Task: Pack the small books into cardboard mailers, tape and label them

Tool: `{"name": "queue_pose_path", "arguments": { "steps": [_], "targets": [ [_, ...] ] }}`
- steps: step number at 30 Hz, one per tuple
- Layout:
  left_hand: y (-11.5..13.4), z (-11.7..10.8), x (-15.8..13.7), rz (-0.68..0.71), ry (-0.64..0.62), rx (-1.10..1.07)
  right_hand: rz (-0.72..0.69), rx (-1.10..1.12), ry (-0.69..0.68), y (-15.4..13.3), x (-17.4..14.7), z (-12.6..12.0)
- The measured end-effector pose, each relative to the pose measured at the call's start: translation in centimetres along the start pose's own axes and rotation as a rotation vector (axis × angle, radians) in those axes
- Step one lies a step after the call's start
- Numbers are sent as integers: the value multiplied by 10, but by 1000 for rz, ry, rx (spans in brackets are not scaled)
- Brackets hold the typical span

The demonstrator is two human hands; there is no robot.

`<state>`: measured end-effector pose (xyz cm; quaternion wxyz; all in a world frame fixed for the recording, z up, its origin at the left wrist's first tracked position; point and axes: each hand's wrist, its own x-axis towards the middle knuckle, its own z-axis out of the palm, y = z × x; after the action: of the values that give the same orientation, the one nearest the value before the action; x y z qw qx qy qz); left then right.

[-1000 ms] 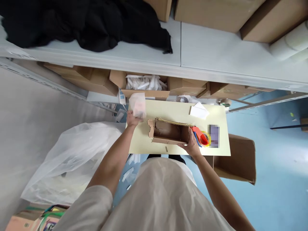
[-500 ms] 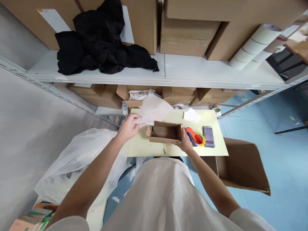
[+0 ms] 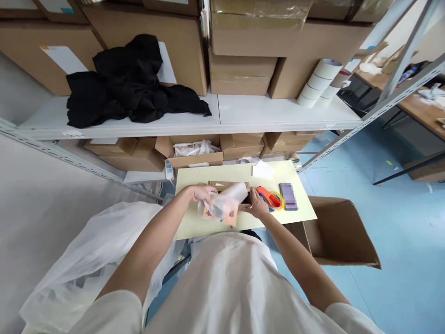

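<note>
Blurred translucent wrap [image 3: 222,204] hides much of the small cardboard box [image 3: 233,183], while pixelation obscures a purple object [image 3: 288,196].

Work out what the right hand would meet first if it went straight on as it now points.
The right hand would first meet the right end of the small cardboard box, which its fingers seem to touch, though depth is hard to judge here.

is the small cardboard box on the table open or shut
Open: the small cardboard box shows its dark inside beside the right hand; the plastic in the left hand hides much of the rest.
</note>
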<state>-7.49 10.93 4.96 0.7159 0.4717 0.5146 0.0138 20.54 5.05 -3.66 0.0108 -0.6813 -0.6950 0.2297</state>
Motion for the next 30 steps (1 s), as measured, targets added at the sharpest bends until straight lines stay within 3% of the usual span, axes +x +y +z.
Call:
{"name": "queue_pose_path", "arguments": {
  "steps": [2,4,8,14,16,21,30],
  "targets": [
    [-6,1,-8,-23,-130,-25,0,-14,-2,2,-1,-1],
    [-10,4,-12,-30,-155,-60,-4,-27,-4,4,-1,-3],
    [-9,6,2,-2,21,-179,16,-34,-25,2,0,-5],
    [-2,-2,30,149,273,-311,65,-60,-39,-5,3,-5],
    [-2,-5,36,208,379,-234,76,-72,-41,-7,4,-5],
    [-6,-7,53,249,680,262,91,-82,-33,-10,4,-6],
    [-15,19,68,273,679,604,94,-76,-34,-14,6,-8]
  ]
}}
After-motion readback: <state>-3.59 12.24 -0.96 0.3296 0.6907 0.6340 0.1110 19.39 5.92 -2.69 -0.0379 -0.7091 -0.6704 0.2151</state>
